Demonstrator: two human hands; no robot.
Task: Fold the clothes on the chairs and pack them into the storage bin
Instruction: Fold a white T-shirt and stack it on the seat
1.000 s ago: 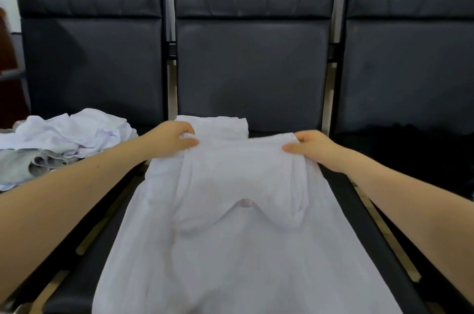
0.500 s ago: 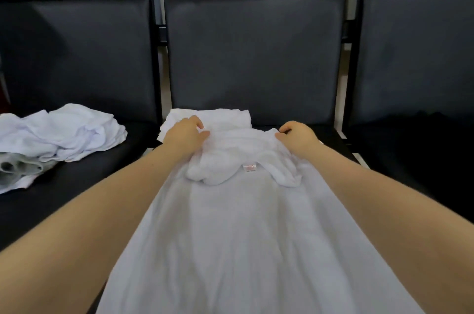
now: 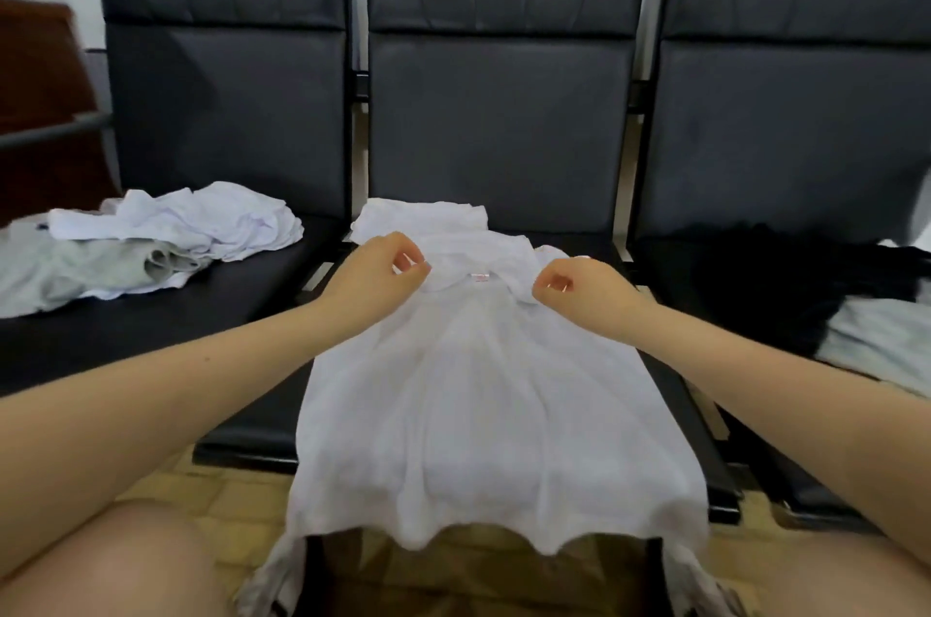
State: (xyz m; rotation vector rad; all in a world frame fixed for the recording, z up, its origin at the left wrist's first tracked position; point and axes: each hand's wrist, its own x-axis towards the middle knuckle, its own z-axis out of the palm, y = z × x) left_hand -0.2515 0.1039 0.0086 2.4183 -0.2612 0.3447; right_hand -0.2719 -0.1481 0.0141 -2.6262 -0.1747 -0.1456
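3 black chairs [image 3: 504, 113] in a row. White shirt [image 3: 483, 395] lies flat on mid chair seat, hem hanging off front edge, collar at back. White/grey clothes pile [image 3: 166, 233] on L chair, dark clothes [image 3: 786, 284] on R chair. Left hand [image 3: 378, 274] & right hand [image 3: 579, 289] sit by collar, fingers curled; grip on cloth: can't tell.

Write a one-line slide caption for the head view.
Both hands, left and right, hover loosely curled above a white shirt spread on the middle chair.
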